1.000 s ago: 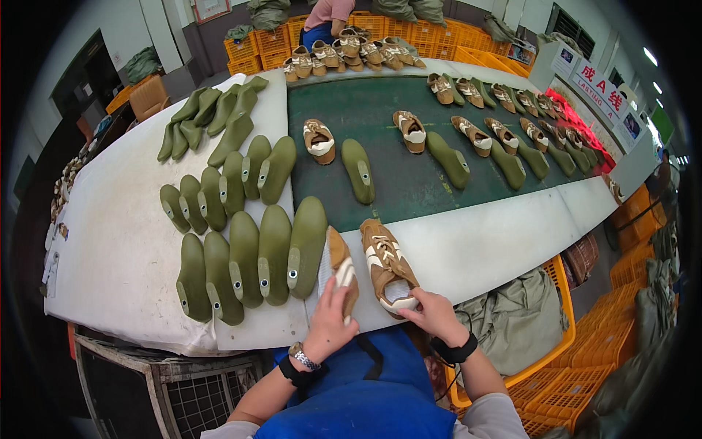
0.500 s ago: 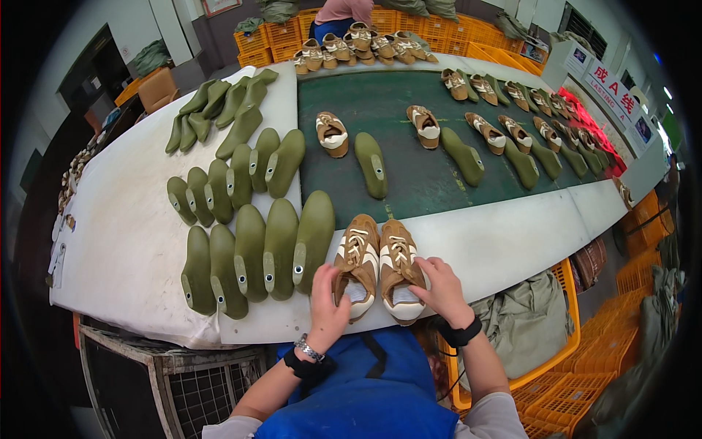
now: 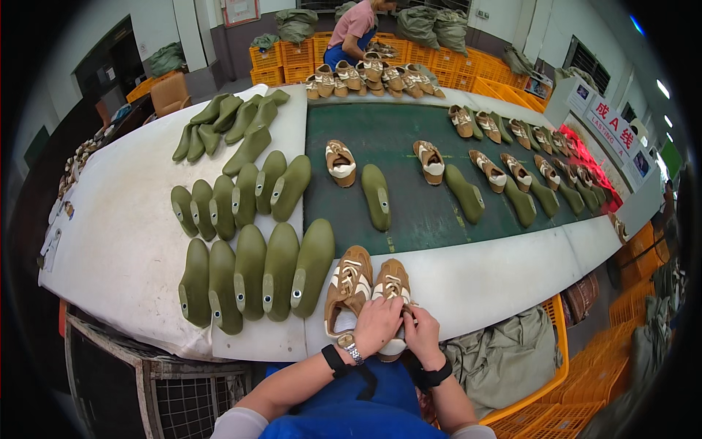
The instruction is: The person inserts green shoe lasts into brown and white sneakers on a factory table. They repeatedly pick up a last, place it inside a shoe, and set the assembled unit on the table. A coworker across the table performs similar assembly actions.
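Observation:
A pair of brown sneakers with white trim and laces stands at the table's near edge, toes pointing away from me. The left sneaker (image 3: 349, 276) is untouched, its mouth showing a pale lining. Over the right sneaker (image 3: 393, 276), my left hand (image 3: 376, 325) reaches across with its fingers bent at the collar and laces. My right hand (image 3: 424, 341) pinches the right edge of that same collar. Both hands hide most of the opening. Close by on the left, a row of green shoe lasts (image 3: 313, 267) stands on the white tabletop (image 3: 131, 241).
A dark green belt (image 3: 333, 212) carries more sneakers and lasts (image 3: 376, 197). Heaped sneakers (image 3: 373, 71) lie at the far edge, near a person (image 3: 351, 33) in pink. Right of my body stands a yellow crate (image 3: 561, 344) with grey-green cloth (image 3: 504, 358).
My left hand has moved right, from the left sneaker to the right one. My right hand has come inward onto that sneaker's collar. The view has tilted upward a little.

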Action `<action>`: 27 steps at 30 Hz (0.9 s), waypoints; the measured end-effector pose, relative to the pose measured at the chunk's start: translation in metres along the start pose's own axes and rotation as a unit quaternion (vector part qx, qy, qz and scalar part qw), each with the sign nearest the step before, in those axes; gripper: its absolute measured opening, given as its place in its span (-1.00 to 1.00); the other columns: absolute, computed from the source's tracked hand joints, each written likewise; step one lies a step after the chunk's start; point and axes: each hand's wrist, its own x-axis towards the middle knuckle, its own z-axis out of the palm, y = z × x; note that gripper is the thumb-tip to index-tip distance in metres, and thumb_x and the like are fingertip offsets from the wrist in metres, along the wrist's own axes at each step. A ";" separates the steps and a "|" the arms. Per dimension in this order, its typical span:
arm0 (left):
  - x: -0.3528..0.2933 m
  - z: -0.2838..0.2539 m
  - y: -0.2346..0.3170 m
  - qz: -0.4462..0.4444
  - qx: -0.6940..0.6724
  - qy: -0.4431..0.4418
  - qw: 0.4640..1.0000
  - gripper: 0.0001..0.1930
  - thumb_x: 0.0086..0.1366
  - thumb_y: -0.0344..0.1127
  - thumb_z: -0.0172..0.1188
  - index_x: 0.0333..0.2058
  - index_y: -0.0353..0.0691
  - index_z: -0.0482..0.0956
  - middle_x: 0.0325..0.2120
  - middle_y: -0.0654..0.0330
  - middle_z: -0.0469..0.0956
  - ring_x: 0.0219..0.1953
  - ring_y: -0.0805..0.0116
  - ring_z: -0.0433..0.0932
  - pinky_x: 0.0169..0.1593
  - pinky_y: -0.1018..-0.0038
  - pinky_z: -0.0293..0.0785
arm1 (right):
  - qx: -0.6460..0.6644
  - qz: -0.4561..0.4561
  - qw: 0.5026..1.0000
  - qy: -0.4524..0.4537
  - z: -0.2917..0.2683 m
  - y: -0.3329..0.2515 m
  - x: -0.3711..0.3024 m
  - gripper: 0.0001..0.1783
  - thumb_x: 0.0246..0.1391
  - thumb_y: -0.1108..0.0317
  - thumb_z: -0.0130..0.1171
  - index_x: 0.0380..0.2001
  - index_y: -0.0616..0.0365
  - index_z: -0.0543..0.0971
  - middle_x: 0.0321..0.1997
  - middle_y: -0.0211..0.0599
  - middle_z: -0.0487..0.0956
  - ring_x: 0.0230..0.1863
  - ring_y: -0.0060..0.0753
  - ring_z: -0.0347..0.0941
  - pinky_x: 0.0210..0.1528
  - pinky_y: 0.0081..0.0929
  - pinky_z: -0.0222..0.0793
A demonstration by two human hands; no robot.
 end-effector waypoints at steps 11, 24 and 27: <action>-0.008 0.008 -0.018 -0.004 -0.055 0.046 0.997 -0.89 0.10 -0.34 0.20 -0.38 -0.18 0.53 -0.50 0.15 0.45 -0.37 0.13 0.47 -0.30 0.25 0.33 | 0.079 0.041 0.995 -0.043 -0.007 -0.008 0.006 -0.75 0.05 0.32 0.24 -0.23 0.20 0.57 -0.44 -0.19 0.60 -0.49 -0.29 0.54 -0.41 -0.42 0.46; -0.011 0.005 -0.015 0.038 -0.193 0.031 0.980 -0.92 0.17 -0.36 0.17 -0.38 -0.22 0.53 -0.40 0.14 0.48 -0.29 0.13 0.43 -0.16 0.30 0.35 | 0.011 0.051 0.999 -0.001 -0.001 -0.011 -0.004 -0.75 0.05 0.48 0.08 -0.15 0.21 0.50 -0.32 -0.02 0.59 -0.29 0.06 0.54 -0.24 -0.18 0.47; -0.015 0.007 -0.021 -0.004 -0.316 -0.017 0.949 -0.91 0.21 -0.34 0.16 -0.36 -0.22 0.54 -0.30 0.19 0.55 -0.23 0.23 0.41 -0.06 0.37 0.32 | 0.013 0.053 0.998 0.039 0.005 -0.008 -0.003 -0.78 0.05 0.50 0.07 -0.18 0.21 0.48 -0.31 -0.02 0.58 -0.29 0.06 0.53 -0.24 -0.18 0.46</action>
